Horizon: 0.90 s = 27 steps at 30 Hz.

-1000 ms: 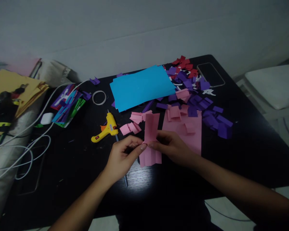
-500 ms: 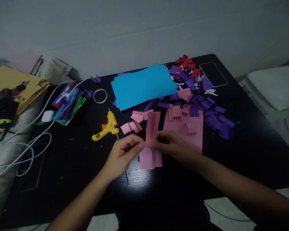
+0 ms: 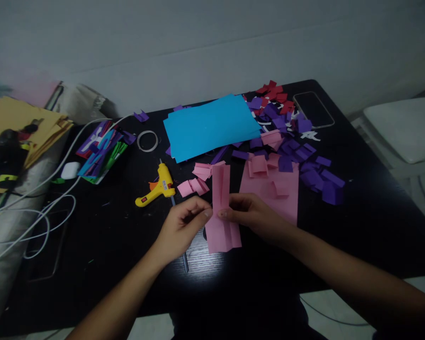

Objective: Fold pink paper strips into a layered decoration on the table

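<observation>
A strip of folded pink paper (image 3: 224, 236) is held upright over the near middle of the table, its lengthwise creases showing. My left hand (image 3: 184, 224) pinches its left edge between thumb and fingers. From the right, my right hand (image 3: 251, 215) grips the same strip, thumb in front and fingers behind. Behind and right of it lies a larger pink sheet (image 3: 286, 203) with small folded pink pieces (image 3: 258, 166) on top. More pink pieces (image 3: 193, 187) rest just beyond my left hand.
Left of my hands lies a yellow glue gun (image 3: 160, 186) with a glue stick in it. Farther back are blue sheets (image 3: 212, 127), a tape roll (image 3: 148, 141), purple scraps (image 3: 313, 177), red scraps (image 3: 281, 97) and a phone (image 3: 313, 109). White cables (image 3: 46, 217) loop at left.
The pink strip has tilted slightly, its top shifting left and its lower end swinging a little right and nearer. Both hands keep their grip in nearly the same place.
</observation>
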Available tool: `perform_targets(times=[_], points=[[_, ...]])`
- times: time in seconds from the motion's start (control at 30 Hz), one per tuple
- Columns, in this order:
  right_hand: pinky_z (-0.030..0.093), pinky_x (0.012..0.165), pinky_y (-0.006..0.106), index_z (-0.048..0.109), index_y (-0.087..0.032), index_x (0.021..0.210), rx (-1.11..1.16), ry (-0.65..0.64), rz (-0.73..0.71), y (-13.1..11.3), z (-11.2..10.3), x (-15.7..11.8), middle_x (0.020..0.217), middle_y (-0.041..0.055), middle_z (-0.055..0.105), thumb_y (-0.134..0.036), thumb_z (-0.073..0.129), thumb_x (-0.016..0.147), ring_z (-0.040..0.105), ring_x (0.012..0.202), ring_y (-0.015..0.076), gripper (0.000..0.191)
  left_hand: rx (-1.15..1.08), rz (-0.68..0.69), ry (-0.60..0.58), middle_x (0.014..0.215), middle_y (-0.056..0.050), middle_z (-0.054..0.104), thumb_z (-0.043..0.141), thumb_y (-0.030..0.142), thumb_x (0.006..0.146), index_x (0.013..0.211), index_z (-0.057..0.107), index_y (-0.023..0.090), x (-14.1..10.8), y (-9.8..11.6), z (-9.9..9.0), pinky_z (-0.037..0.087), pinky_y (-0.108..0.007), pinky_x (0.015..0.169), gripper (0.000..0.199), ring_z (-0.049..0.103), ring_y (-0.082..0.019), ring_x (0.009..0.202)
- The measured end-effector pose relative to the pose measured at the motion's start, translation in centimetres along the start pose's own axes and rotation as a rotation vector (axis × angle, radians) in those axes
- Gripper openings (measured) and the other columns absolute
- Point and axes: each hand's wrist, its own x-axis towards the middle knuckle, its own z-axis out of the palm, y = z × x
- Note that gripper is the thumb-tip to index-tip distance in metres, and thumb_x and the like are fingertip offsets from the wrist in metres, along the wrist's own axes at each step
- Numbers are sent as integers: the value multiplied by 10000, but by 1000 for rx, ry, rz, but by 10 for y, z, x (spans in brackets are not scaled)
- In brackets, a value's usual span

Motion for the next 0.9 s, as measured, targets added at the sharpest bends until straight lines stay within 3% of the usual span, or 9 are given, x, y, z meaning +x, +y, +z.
perform_targets(times=[0.37, 0.6, 0.73, 0.9], points=[[471, 799, 338, 719, -173, 833, -82, -20, 27, 0, -1, 0, 845, 16, 663, -449, 833, 798, 622, 832, 193, 301, 2, 0, -14, 737, -5, 664, 650, 228, 916, 840, 701, 157, 0, -7, -2, 467, -234, 632, 116, 589, -127, 668], [449, 674, 302, 719, -168, 814, -214, 98, -33, 7, -1, 1, 793, 18, 664, -444, 801, 817, 604, 745, 176, 287, 259, 55, 37, 676, 15, 585, 606, 213, 935, 811, 660, 160, -2, -8, -5, 407, -238, 589, 146, 524, -117, 616], [499, 742, 329, 735, -173, 883, -214, 108, -62, 7, -2, 0, 900, 49, 725, -446, 787, 832, 658, 848, 211, 282, 192, 14, 15, 734, -6, 624, 592, 281, 971, 893, 676, 164, 0, -9, -5, 443, -254, 615, 164, 564, -139, 661], [489, 676, 309, 735, -171, 844, -255, 126, -74, 9, -1, 1, 830, 39, 707, -474, 792, 833, 641, 775, 193, 309, 120, -18, -27, 733, -6, 634, 638, 348, 972, 896, 695, 163, 1, -10, 0, 447, -247, 614, 208, 563, -133, 660]])
